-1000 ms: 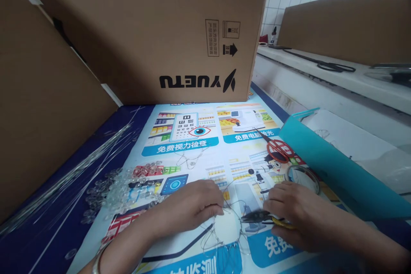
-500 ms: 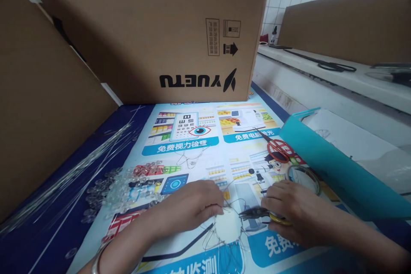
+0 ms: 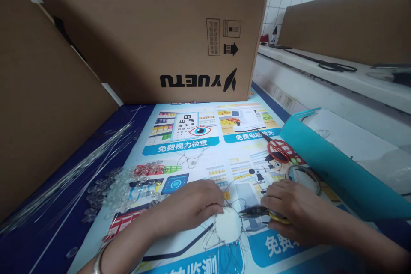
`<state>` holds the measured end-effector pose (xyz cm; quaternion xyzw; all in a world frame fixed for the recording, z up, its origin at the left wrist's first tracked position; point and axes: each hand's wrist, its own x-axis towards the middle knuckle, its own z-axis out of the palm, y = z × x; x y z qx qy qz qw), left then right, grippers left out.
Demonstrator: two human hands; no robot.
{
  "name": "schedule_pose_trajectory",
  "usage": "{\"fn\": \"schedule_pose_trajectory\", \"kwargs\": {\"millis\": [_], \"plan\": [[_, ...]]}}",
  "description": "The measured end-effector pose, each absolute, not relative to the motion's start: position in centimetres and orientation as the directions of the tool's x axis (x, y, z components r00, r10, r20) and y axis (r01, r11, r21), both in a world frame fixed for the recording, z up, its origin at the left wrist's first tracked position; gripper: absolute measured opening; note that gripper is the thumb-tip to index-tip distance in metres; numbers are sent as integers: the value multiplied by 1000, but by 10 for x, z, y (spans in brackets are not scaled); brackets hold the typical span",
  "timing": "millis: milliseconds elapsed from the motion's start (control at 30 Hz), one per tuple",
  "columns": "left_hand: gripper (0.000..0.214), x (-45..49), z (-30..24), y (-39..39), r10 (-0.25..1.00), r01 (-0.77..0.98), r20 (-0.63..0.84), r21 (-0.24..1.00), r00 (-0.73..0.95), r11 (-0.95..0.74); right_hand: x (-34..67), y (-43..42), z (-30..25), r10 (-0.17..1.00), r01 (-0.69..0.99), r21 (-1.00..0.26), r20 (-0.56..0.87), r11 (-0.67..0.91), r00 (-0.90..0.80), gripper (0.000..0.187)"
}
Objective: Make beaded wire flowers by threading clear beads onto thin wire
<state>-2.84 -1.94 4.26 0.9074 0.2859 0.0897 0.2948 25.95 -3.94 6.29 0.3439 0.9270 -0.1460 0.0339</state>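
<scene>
Our left hand (image 3: pixel 192 205) and right hand (image 3: pixel 290 209) lay side by side on the printed paper poster (image 3: pixel 192 145), yellow-handled pliers (image 3: pixel 257 212) in the right, thin tangled wire (image 3: pixel 224 233) between them, clear round beads (image 3: pixel 122 186) to their left, red-handled scissors (image 3: pixel 276 149) behind, big cardboard box (image 3: pixel 144 30) beyond.

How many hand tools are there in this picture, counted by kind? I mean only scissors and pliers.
Scissors: 2, a red-handled pair on the poster and a black pair on the white ledge
Pliers: 1, held in the right hand
Total: 3
</scene>
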Motion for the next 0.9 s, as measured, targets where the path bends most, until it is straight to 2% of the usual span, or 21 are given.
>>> {"fn": "schedule_pose_trajectory", "kwargs": {"millis": [333, 900], "plan": [[22, -28, 39, -19, 559, 435, 20, 603, 829, -668, 256, -33, 54, 635, 644, -196, -116, 739, -764, 22], [24, -29, 39, -18, 561, 429, 34, 607, 827, -669, 261, -34, 59, 597, 610, -213, -131, 763, -792, 21]]}}
